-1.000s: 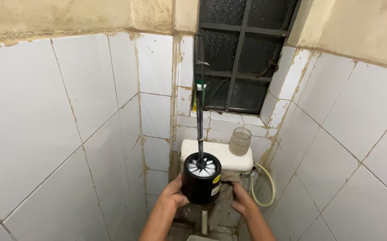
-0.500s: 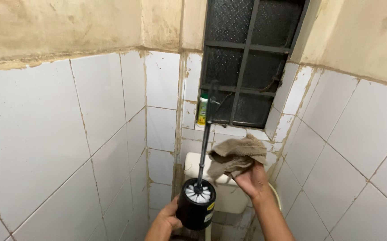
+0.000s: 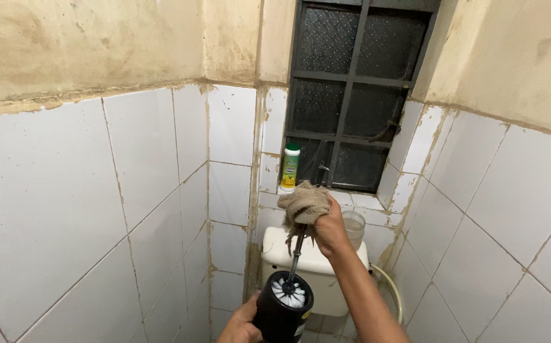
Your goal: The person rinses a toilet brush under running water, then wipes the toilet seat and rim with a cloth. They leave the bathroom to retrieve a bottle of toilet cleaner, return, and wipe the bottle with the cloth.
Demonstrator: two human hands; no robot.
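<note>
My left hand (image 3: pixel 242 325) grips the side of a black cylindrical brush holder (image 3: pixel 282 314) low in the view. White bristles (image 3: pixel 288 293) show in its mouth, and a thin dark handle (image 3: pixel 296 249) rises from them. My right hand (image 3: pixel 329 230) is closed around a crumpled tan cloth (image 3: pixel 303 203), and the cloth is wrapped over the upper part of the brush handle. The handle's top is hidden under the cloth.
A white toilet cistern (image 3: pixel 326 273) stands behind the holder, with a clear plastic jar (image 3: pixel 353 227) on its lid and a pale hose (image 3: pixel 395 295) at its right. A green-and-white bottle (image 3: pixel 289 168) sits on the sill of the barred dark window (image 3: pixel 355 95). Stained white tiled walls close in on both sides.
My right hand lifted the cloth from below the holder, then brought it left and down onto the brush handle. The holder sank lower in the view, still in my left hand.
</note>
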